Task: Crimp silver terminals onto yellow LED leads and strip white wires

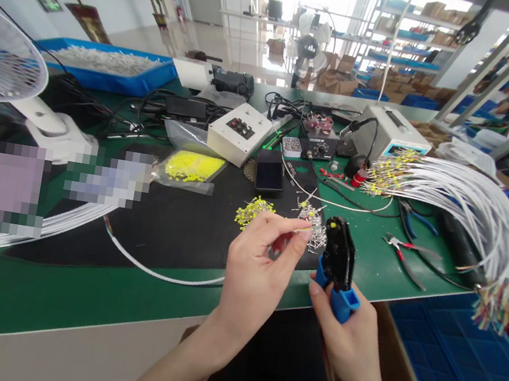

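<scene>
My left hand (255,261) is closed in a pinch on a thin wire end, whose tip barely shows between thumb and forefinger. A white cable (163,276) runs from the left and passes behind that hand. In my right hand (354,335) is a crimping tool (339,255) with a black head and blue handles, jaws upward. A small yellow piece (333,225) shows at its head. Just beyond the hands lie a pile of yellow ferrules (253,211) and a heap of small silvery pins (314,226), with a few yellow bits on top.
A bundle of white cables (471,192) with yellow ends lies at right, beside red-handled pliers (406,256) and blue-handled cutters (417,219). A bag of yellow ferrules (193,168), a white switch box (239,133) and a fan (52,126) stand farther left. More white cables (71,216) cross the left side.
</scene>
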`<state>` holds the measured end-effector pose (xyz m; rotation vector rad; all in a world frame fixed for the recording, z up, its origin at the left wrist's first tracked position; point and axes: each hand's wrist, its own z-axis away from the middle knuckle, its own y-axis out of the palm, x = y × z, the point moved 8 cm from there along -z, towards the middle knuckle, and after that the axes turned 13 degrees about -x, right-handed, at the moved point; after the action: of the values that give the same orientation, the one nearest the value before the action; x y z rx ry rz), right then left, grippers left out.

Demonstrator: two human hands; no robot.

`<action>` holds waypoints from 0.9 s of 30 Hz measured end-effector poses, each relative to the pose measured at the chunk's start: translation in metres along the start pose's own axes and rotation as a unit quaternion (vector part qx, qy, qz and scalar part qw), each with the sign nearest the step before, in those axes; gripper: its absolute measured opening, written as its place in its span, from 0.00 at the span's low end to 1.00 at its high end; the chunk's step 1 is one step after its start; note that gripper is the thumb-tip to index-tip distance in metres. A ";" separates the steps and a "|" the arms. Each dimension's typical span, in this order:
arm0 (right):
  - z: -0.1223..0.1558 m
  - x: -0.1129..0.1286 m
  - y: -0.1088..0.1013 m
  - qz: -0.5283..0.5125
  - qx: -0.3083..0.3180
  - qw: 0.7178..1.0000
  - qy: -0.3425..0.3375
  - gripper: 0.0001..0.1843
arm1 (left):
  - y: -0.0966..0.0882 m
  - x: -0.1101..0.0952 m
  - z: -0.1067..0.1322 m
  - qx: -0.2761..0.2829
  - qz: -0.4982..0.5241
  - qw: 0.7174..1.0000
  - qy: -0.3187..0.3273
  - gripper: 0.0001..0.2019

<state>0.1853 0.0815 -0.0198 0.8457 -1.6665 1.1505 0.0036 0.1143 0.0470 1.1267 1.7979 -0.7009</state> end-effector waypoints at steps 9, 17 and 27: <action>0.002 0.007 0.003 0.014 0.012 0.999 -0.027 0.10 | -0.001 -0.004 -0.001 0.013 -0.025 1.000 0.005 0.07; 0.004 0.008 0.003 0.025 0.018 0.999 -0.036 0.09 | -0.003 -0.006 -0.001 0.009 -0.022 1.000 0.005 0.07; 0.011 0.002 0.007 0.044 0.024 0.997 -0.050 0.10 | -0.004 -0.005 0.002 0.022 -0.014 0.999 -0.031 0.05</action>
<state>0.1751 0.0736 -0.0214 0.8806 -1.7802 1.2290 0.0017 0.1089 0.0501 1.0984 1.7568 -0.7868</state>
